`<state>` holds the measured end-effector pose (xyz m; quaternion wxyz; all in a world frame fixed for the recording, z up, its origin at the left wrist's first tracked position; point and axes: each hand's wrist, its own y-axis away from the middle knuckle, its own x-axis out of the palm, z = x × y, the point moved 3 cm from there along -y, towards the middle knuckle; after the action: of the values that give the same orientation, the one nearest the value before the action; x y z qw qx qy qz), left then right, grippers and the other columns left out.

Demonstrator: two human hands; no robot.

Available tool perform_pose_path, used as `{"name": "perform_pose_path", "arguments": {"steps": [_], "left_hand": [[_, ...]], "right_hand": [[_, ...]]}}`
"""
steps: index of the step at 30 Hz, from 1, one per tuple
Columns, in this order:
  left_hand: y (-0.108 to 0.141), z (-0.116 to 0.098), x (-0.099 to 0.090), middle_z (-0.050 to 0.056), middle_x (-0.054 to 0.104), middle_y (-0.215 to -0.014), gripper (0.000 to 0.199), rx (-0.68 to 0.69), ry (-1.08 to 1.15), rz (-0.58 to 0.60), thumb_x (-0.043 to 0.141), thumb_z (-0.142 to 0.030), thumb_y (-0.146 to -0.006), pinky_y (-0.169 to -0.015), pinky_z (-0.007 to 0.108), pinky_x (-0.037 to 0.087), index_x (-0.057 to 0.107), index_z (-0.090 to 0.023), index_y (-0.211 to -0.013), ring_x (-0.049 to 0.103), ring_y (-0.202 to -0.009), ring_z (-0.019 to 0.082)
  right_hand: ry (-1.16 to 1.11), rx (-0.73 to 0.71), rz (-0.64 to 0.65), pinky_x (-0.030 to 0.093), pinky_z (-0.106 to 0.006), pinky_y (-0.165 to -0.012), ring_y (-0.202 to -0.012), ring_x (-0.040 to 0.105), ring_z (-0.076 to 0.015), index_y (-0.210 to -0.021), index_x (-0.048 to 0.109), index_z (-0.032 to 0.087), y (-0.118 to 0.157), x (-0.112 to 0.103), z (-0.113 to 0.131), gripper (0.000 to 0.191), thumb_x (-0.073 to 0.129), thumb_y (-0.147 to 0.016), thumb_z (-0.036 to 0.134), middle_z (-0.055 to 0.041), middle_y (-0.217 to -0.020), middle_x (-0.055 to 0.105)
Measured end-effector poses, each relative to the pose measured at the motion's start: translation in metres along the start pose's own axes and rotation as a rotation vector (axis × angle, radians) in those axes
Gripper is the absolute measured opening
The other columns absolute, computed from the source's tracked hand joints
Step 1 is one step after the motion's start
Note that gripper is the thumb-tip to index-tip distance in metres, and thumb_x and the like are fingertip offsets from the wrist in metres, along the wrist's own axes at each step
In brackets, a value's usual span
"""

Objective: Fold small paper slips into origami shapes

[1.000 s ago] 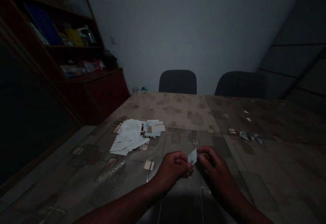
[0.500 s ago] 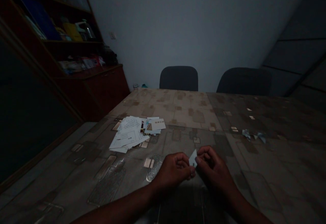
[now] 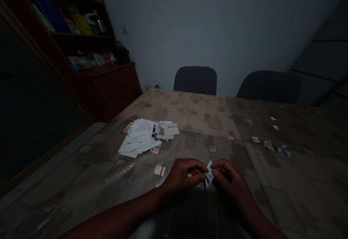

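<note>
A small piece of folded white paper [image 3: 209,176] is held between my two hands above the near part of the table. My left hand [image 3: 187,173] pinches its left edge between thumb and fingertips. On the other side, my right hand [image 3: 227,175] grips the paper with thumb and curled fingers. A dark mark shows on the paper, too small to make out. Beyond my left hand lies a pile of printed papers and cards [image 3: 141,137], spread loosely on the patterned tablecloth [image 3: 190,114].
Small folded paper pieces [image 3: 277,148] lie to the right on the table. Two grey chairs, one in the middle [image 3: 195,80] and one at the right [image 3: 269,86], stand behind the far edge. A dark red cabinet [image 3: 114,90] with loaded shelves is at the left. The room is dim.
The paper has turned in my fingers and now stands more upright. My left fingers have stretched out and closed on its left edge. The view has shifted slightly.
</note>
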<state>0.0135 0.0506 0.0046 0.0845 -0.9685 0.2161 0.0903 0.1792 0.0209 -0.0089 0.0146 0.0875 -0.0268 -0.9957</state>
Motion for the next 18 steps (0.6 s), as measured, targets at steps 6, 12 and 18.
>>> {"name": "perform_pose_path", "arguments": {"steps": [6, 12, 18], "left_hand": [[0.002, 0.007, 0.002, 0.004, 0.071, -0.072, 0.013, -0.131, 0.156, -0.026, 0.069, -0.024, -0.072, -0.066, 0.025, 0.046, 0.073, -0.014, -0.079, 0.062, -0.067, 0.016], [0.002, 0.014, 0.004, 0.003, 0.067, -0.068, 0.016, -0.191, 0.281, -0.040, 0.071, -0.028, -0.072, -0.061, 0.024, 0.043, 0.073, -0.014, -0.080, 0.060, -0.063, 0.015], [0.004, 0.009, 0.003, 0.002, 0.068, -0.068, 0.009, -0.142, 0.151, -0.075, 0.068, -0.021, -0.072, -0.063, 0.023, 0.044, 0.073, -0.014, -0.074, 0.061, -0.066, 0.016]], "right_hand": [[0.088, -0.008, 0.027, 0.035, -0.026, -0.056, -0.063, 0.047, -0.0168, -0.093, 0.060, 0.021, 0.005, -0.002, 0.000, 0.032, 0.052, -0.086, 0.051, 0.0012, -0.069, 0.054], [0.121, -0.036, 0.032, 0.036, -0.027, -0.057, -0.066, 0.049, -0.0176, -0.094, 0.060, 0.021, 0.007, 0.000, -0.002, 0.024, 0.057, -0.083, 0.043, 0.0013, -0.071, 0.053], [0.141, -0.050, 0.020, 0.036, -0.027, -0.058, -0.066, 0.050, -0.0176, -0.086, 0.061, 0.022, 0.005, 0.002, -0.003, 0.022, 0.058, -0.085, 0.044, 0.0017, -0.069, 0.054]]}}
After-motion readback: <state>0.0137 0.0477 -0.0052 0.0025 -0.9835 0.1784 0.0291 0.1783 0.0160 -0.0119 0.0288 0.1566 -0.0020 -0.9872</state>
